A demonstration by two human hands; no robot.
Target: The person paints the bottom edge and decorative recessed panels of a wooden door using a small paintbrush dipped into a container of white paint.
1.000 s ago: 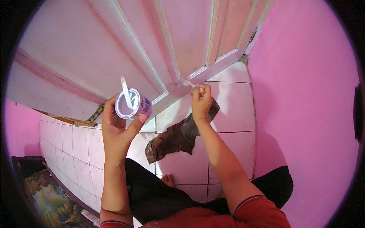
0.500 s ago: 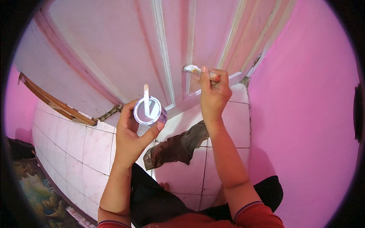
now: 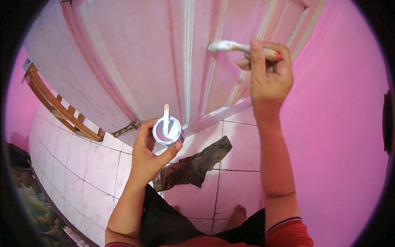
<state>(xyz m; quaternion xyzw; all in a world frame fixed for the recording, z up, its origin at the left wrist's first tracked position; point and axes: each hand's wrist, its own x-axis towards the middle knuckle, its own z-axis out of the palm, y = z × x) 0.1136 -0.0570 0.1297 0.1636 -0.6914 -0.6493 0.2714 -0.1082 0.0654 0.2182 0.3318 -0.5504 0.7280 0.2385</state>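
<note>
My left hand [image 3: 150, 152] is wrapped round a small paint can [image 3: 180, 138] with pale paint inside. A flat wooden stick [image 3: 166, 117] stands in the can and leans on its rim. My right hand [image 3: 269, 78] grips a paintbrush [image 3: 267, 53] by its handle, which has a red end. White paint covers the brush's bristles, which point left at the panelled door [image 3: 135, 53]. Whether the bristles touch the door I cannot tell. The door is pinkish, with whiter strips along some mouldings.
A dark crumpled cloth [image 3: 197, 166] lies on the white tiled floor [image 3: 103, 168] below my hands. A pink wall [image 3: 333, 123] rises close on the right. To the left, a wooden frame [image 3: 61, 109] stands beyond the door's edge, near a metal bolt [image 3: 125, 128].
My right hand has moved up and to the right with the paintbrush, away from the lower part of the panel. The left hand still holds the can, slightly lower in view.
</note>
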